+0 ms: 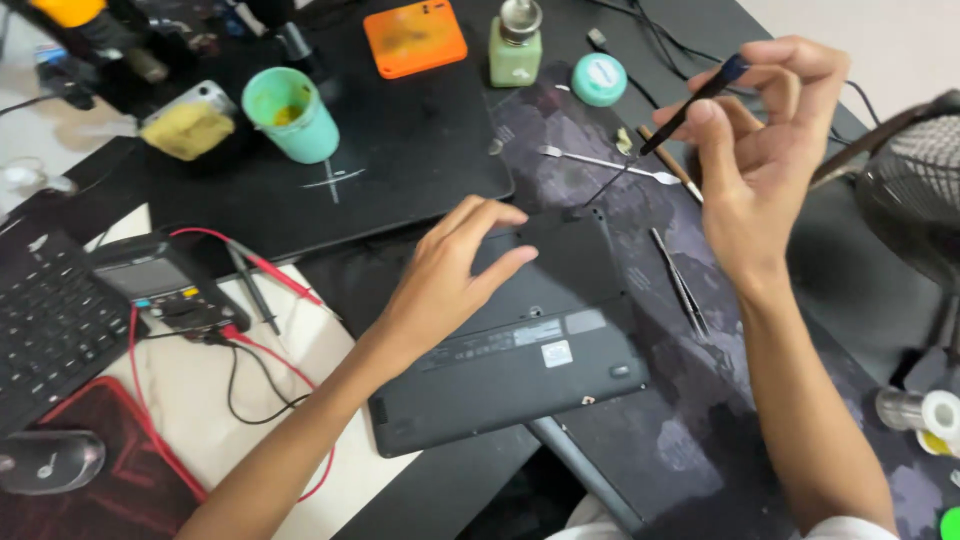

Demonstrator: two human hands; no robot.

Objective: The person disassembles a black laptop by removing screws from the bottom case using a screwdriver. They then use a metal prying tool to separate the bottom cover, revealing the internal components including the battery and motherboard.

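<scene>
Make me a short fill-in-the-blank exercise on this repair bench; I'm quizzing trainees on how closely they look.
1. The left hand rests on the upturned black ____.
2. The right hand holds a thin black ____ raised above the mat.
3. The multimeter has red and ____ leads.
4. The teal cup stands on a black pad, to the left of the ____ box.

Missing words: laptop; tool; black; orange

A green cup stands beside an orange box and a green bottle; a multimeter trails red leads near the keyboard.
</scene>
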